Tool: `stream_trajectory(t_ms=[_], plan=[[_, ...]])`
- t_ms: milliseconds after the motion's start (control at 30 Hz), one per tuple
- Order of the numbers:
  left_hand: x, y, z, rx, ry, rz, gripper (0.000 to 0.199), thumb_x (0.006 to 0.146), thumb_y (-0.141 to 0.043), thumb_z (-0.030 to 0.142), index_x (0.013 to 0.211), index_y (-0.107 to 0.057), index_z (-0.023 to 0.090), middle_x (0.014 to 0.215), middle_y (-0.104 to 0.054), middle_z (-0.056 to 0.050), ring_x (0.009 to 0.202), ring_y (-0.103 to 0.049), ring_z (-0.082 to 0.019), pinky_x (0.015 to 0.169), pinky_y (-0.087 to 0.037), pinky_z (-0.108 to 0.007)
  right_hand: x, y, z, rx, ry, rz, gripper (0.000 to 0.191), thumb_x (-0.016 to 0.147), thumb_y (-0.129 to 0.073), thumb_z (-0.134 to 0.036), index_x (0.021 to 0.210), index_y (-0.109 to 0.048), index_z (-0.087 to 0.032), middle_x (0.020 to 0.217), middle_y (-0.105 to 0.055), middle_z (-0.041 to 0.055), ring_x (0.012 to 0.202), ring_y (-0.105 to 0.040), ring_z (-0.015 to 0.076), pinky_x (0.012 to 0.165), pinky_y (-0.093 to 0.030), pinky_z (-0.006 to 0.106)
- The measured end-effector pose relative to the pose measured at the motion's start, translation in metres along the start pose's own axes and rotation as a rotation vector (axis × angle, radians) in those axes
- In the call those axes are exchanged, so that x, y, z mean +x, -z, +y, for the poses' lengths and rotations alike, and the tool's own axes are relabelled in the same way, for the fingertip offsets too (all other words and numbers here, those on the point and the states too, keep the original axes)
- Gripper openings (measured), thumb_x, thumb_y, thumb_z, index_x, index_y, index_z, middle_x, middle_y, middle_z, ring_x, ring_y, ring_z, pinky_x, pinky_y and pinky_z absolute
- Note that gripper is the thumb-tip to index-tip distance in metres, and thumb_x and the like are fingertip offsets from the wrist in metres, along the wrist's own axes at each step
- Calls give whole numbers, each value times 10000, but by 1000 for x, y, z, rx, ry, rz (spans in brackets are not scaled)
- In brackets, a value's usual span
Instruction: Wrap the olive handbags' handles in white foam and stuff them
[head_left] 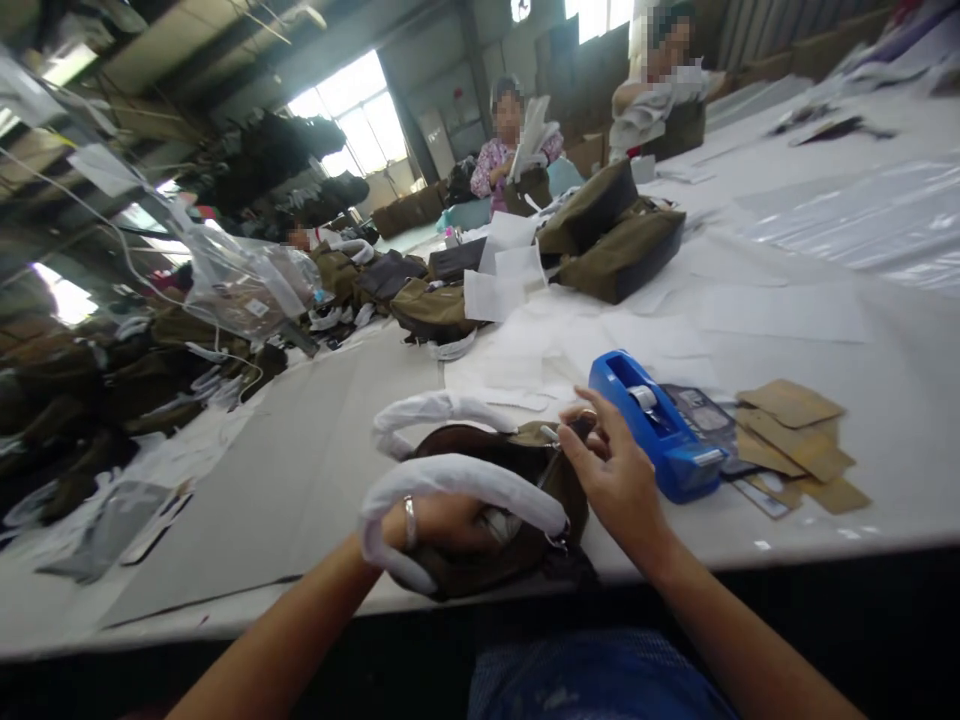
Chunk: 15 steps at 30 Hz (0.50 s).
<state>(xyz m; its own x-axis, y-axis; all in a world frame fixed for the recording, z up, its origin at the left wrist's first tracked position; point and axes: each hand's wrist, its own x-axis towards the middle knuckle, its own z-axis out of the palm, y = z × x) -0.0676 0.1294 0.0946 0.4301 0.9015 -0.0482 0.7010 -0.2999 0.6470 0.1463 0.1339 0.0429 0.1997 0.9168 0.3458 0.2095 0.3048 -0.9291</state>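
Observation:
A dark brown-olive handbag (pixel 574 490) stands on the table in front of me, its zipped top gaping. White wrapping covers both of its handles (pixel 457 475). My left hand (pixel 450 522), with a silver band at the wrist, reaches under the near handle into the bag's opening. Its fingers are blurred and partly hidden beside something whitish (pixel 501 522) that I cannot make out. At the right end of the opening, my right hand (pixel 607 460) pinches the bag's rim by the zipper end, thumb against bent fingers, with the index finger raised.
Right of the bag are a blue tape dispenser (pixel 686 465) and brown cardboard pieces (pixel 802 440). Farther back lie white paper sheets (pixel 506 285) and more olive bags (pixel 615 245). Two people (pixel 517 150) handle items across the table. Piled bags (pixel 67 390) lie at left.

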Motion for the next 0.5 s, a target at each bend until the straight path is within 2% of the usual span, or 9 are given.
stream_trajectory(t_ms=[67,133,200,233,300,367,400,433,500], plan=[[-10,33,10,-65,-88,-163,364,687,-746,267,1049,-791,261,1082,-801,-22,989,-750,-230,957,-561,-336,-4,9,-15,-88,254,49,489,945,-662,-333,1407,-543,-228,1277,-677,109,1124,-669,245,943,-581,416],[-31,62,21,-68,-85,-207,345,794,-663,277,1118,-771,237,1157,-782,-38,1070,-729,-237,1003,-529,-343,-4,16,-36,-135,521,-56,346,953,-637,-229,1297,-642,-261,1231,-716,82,1136,-679,236,1031,-550,447],[-62,76,29,-9,8,-68,279,873,-616,299,1094,-775,239,1071,-801,-27,979,-749,-224,907,-560,-309,4,16,-58,-174,681,-253,261,964,-587,-176,1163,-725,-274,1118,-767,57,1056,-720,223,1021,-565,439],[-80,76,28,22,65,81,243,904,-606,320,1054,-781,243,1011,-808,-19,916,-753,-210,853,-567,-289,10,13,-66,-195,709,-367,265,968,-565,-170,1135,-743,-271,1099,-776,53,1022,-735,217,990,-584,418],[-114,61,18,29,149,468,229,947,-594,363,1012,-772,235,976,-801,-20,878,-745,-192,820,-569,-277,26,-3,-77,-229,710,-642,283,975,-531,-187,1120,-763,-255,1086,-785,46,971,-753,197,895,-612,341],[-141,30,-2,-44,186,826,265,964,-594,389,1119,-724,218,1114,-771,-47,1012,-725,-200,911,-563,-308,37,-26,-82,-207,718,-984,297,991,-503,-271,1089,-781,-232,1052,-792,24,915,-760,156,809,-594,251],[-150,12,-14,-103,198,951,324,973,-583,395,1222,-673,207,1253,-722,-73,1145,-683,-214,995,-538,-345,38,-38,-82,-166,727,-1081,337,995,-490,-354,1040,-794,-215,1005,-796,12,870,-760,133,778,-578,221],[-156,-7,-26,-166,196,1000,438,976,-578,406,1362,-579,200,1424,-619,-102,1315,-583,-235,1092,-482,-389,34,-49,-83,-119,736,-1113,416,988,-471,-449,969,-803,-199,939,-795,3,817,-754,113,744,-564,200],[-157,-41,-41,-327,213,981,698,965,-591,452,1565,-323,216,1640,-360,-118,1509,-346,-257,1215,-343,-453,8,-63,-87,-57,709,-918,526,964,-468,-575,836,-790,-179,813,-770,0,715,-727,93,694,-562,195]])
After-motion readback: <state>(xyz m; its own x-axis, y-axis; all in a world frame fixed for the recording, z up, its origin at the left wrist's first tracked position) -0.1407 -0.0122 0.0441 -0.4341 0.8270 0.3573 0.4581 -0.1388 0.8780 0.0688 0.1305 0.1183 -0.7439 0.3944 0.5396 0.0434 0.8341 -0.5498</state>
